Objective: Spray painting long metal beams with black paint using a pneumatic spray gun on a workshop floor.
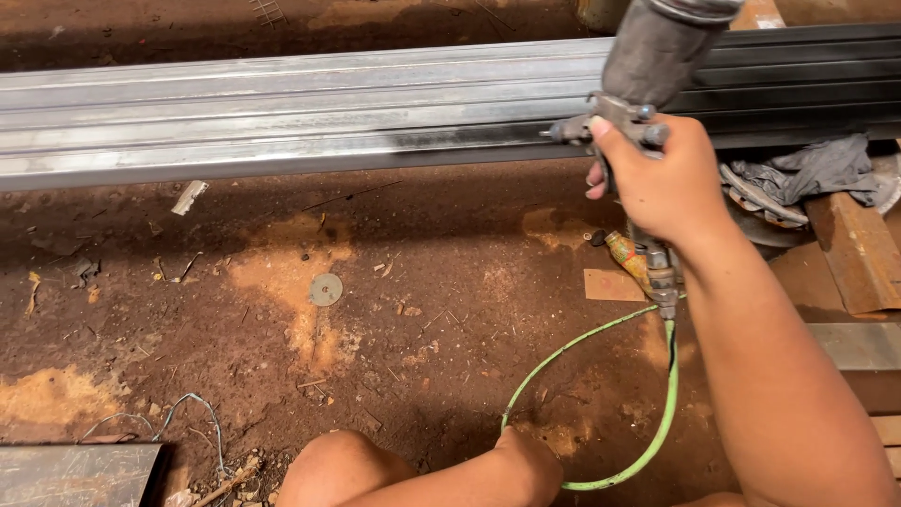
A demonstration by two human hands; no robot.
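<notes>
While long steel tubes (310, 113) span the ground at twelve o'clock, the right hand (657, 183) at two o'clock is clenched around a grey spray gun (648, 66); the left hand (530, 460) at six o'clock pinches its green hose (601, 338); a small metal disc (326, 289) lies at nine o'clock of the gun.

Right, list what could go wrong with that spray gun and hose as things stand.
The green hose loops loosely on the dirt between the left hand and the spray gun in the right hand; it could snag or kink. The nozzle sits close to the metal beams, so paint may build up unevenly. Loose debris on the ground could blow onto wet paint.
</notes>
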